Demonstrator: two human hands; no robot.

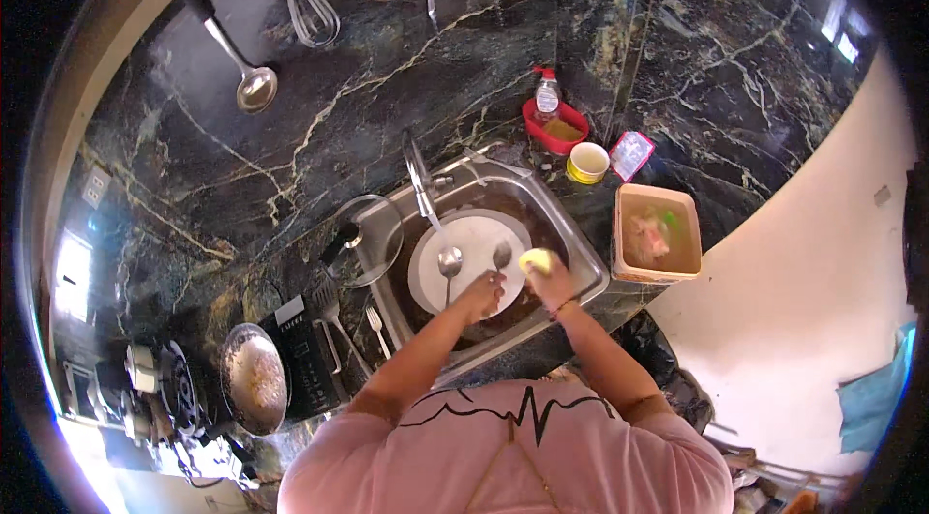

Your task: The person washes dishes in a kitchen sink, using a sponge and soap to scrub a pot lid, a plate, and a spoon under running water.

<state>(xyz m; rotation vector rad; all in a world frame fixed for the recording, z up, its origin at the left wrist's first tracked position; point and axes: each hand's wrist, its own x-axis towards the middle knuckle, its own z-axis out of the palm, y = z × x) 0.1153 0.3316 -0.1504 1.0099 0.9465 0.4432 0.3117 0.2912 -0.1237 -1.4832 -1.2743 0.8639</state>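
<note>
A large white plate (476, 231) lies in the metal sink (579, 241), below the faucet (418, 177). My left hand (481, 297) is closed over the plate's near part, around the handle of a spoon (502, 255) whose bowl points away from me. Just to its right, my right hand (552, 286) grips a yellow sponge (534, 260), slightly blurred and apart from the spoon. Another spoon (450, 262), with a round shiny bowl, rests on the plate under the faucet's stream. My fingers hide most of the held spoon's handle.
Left of the sink are a glass lid (375, 241), a fork (375, 320), a slotted turner (327, 299) and a dirty pan (255, 380). At the right stand a tub of cloudy water (658, 272), a yellow-white cup (587, 164) and a red basket (569, 140) with a soap bottle (548, 96).
</note>
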